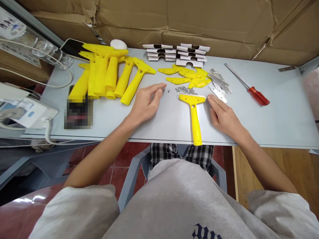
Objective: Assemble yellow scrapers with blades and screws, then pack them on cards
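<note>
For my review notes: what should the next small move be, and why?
Perhaps the left hand should reach for a loose yellow plate: that hand appears empty, the plates lie beyond the screws, and the yellow handle lies between the hands, with the right hand beside its head.

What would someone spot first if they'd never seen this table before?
Most likely the bright yellow tools piled at the left of the table. Next could be the lone yellow tool near the front edge, with tiny metal screws just beyond its head. The red-handled screwdriver also stands out, lying off to the right.
</note>
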`<action>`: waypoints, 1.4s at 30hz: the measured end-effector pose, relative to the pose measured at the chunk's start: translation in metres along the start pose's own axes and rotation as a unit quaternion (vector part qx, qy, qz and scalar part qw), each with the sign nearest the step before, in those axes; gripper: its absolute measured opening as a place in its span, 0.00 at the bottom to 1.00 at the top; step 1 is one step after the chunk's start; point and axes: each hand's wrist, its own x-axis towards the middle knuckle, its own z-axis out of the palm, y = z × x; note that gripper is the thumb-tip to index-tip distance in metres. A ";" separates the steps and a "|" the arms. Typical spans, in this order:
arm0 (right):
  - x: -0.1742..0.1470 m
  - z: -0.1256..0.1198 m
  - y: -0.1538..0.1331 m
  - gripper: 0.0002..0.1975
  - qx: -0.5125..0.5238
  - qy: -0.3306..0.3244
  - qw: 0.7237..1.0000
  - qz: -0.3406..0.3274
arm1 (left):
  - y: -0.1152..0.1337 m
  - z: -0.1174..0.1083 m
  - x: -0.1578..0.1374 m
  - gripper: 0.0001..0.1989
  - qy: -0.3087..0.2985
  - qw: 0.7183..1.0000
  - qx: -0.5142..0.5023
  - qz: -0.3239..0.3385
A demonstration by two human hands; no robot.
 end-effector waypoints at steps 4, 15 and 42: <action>-0.013 -0.003 -0.007 0.37 -0.032 -0.033 0.999 -0.010 | 0.008 -0.004 -0.038 0.34 -0.097 0.991 0.094 0.017; -0.012 -0.001 -0.011 0.46 -0.111 -0.143 0.983 0.012 | 0.026 0.007 -0.055 0.41 -0.211 0.941 0.263 0.006; -0.014 0.003 -0.012 0.50 -0.109 -0.133 0.985 0.034 | 0.050 0.002 -0.041 0.33 -0.179 0.937 0.299 0.007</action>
